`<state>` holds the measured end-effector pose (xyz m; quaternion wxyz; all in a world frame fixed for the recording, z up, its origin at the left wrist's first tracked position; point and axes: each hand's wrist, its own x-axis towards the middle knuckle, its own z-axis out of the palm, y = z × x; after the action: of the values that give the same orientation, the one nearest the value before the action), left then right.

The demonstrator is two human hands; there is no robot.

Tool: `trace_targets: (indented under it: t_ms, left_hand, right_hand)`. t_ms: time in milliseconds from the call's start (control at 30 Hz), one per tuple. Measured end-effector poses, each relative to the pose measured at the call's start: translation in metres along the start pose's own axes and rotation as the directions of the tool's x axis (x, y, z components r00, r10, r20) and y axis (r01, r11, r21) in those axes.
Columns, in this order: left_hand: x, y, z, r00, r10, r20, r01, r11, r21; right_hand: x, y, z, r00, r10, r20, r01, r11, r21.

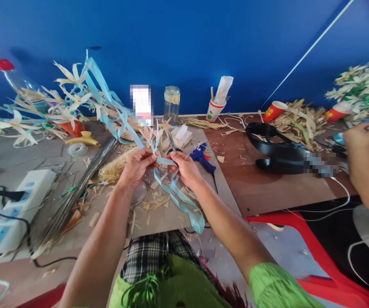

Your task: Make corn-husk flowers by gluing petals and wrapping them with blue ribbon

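My left hand (137, 167) and my right hand (186, 167) are both closed on a light blue ribbon (178, 194) above the cardboard sheet (158, 214). The ribbon runs taut between my fingers, and its long loops hang down toward my lap. Between my hands stands a small straw flower sprig (154, 134) with blue wrapping on its stem. My right hand also seems to hold small scissors (172, 143), whose blades stick up behind the fingers.
A blue glue gun (203, 157) lies right of my hands. A bundle of thin wires (75, 196) and a white power strip (17, 205) are on the left. Straw flower sprays (59, 102), a jar (172, 102), paper cups (214, 110), and another person's hand (360, 137) are about.
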<state>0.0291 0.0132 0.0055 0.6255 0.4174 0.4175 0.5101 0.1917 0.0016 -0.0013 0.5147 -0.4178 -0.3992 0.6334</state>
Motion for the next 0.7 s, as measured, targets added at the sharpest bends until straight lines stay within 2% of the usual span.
trace_targets:
  t_ms: [133,233,400,700]
  left_hand:
    - [-0.002,0.008,-0.004,0.999,-0.026,0.044,0.031,0.994,-0.102]
    - [-0.003,0.011,-0.007,0.997,-0.013,0.072,0.022,0.992,-0.126]
    - [-0.005,0.018,-0.009,0.992,0.01,0.122,0.006,0.992,-0.127]
    - [-0.008,0.03,-0.006,0.993,0.083,0.085,-0.071,0.987,-0.142]
  right_hand:
    - [0.005,0.004,-0.004,0.964,-0.233,-0.124,0.202,0.954,-0.221]
    - [0.009,0.006,-0.007,0.928,-0.322,-0.189,0.255,0.916,-0.308]
    - [0.01,0.004,-0.009,0.929,-0.302,-0.213,0.226,0.92,-0.321]
    - [0.01,0.002,-0.006,0.936,-0.292,-0.198,0.227,0.928,-0.297]
